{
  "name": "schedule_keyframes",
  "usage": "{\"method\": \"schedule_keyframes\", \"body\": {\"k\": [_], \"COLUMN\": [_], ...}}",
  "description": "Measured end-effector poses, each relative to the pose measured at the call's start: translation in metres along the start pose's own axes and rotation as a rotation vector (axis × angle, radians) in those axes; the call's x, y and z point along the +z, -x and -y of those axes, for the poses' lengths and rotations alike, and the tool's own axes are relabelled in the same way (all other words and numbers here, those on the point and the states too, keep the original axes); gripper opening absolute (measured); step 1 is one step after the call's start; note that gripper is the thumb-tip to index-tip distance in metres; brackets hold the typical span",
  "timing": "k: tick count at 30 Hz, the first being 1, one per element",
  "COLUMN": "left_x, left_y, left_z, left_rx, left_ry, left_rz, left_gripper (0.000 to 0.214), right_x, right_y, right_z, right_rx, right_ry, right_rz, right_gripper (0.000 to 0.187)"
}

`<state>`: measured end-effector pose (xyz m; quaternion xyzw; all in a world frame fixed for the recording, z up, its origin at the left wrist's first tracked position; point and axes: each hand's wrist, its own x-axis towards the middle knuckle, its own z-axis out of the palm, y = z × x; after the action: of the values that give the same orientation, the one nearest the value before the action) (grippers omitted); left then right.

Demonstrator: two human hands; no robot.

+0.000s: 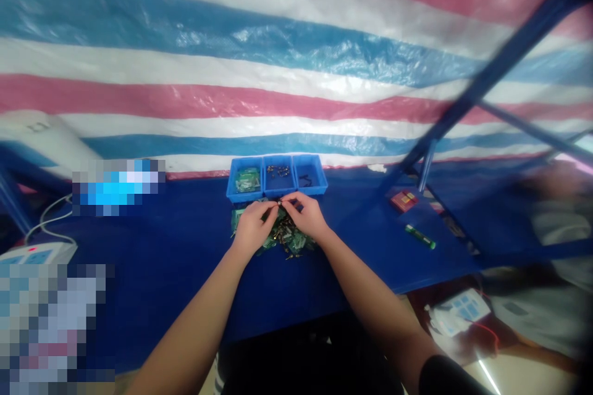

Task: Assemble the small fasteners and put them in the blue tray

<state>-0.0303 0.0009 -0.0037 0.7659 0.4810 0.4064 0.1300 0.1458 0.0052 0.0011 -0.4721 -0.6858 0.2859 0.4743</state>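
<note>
Both my arms reach forward over a blue table (176, 247). My left hand (252, 225) and my right hand (306, 215) meet above a heap of small green circuit boards (285, 239). Their fingertips pinch one small dark part (279, 202) between them, and both hands are closed on it. Just behind the hands stand three blue bins in a row: the left bin (245, 179) holds green boards, the middle bin (278, 176) holds small dark parts, and the right bin (309, 176) holds a few dark pieces.
A striped red, white and blue tarpaulin (278, 62) hangs behind the table. A red box (404, 200) and a green stick-shaped item (420, 237) lie to the right. A blue metal frame (486, 80) slants across the right. A white device (37, 253) with cables sits at the left.
</note>
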Motion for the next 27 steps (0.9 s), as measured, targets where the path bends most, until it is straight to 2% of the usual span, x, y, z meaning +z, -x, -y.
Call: {"method": "schedule_keyframes", "body": {"k": [5, 13, 17, 22, 25, 27], "left_x": [-0.0014, -0.0042, -0.0027, 0.0004, 0.0007, 0.0004], "left_y": [0.0, -0.0023, -0.0006, 0.0026, 0.003, 0.0025], "left_z": [-0.0005, -0.0018, -0.0023, 0.0007, 0.0024, 0.0024], "left_rx": [0.015, 0.087, 0.027, -0.035, -0.009, 0.039], "left_ry": [0.009, 0.012, 0.013, 0.059, 0.083, 0.095], "left_rz": [-0.001, 0.099, 0.05, -0.035, -0.048, -0.046], "left_gripper": [0.024, 0.022, 0.02, 0.026, 0.026, 0.023], "right_x": [0.0034, 0.0017, 0.0011, 0.0026, 0.0031, 0.0031], "right_y": [0.0012, 0.0024, 0.0015, 0.0026, 0.0034, 0.0034], "right_z": [0.0014, 0.0088, 0.0084, 0.0023, 0.0023, 0.0033], "right_rx": [0.019, -0.014, 0.005, 0.002, 0.041, 0.056], "right_ry": [-0.093, -0.118, -0.115, -0.114, -0.164, -0.187], "right_rz": [0.02, -0.007, -0.035, 0.003, 0.014, 0.007], "right_gripper": [0.019, 0.018, 0.019, 0.021, 0.031, 0.031]}}
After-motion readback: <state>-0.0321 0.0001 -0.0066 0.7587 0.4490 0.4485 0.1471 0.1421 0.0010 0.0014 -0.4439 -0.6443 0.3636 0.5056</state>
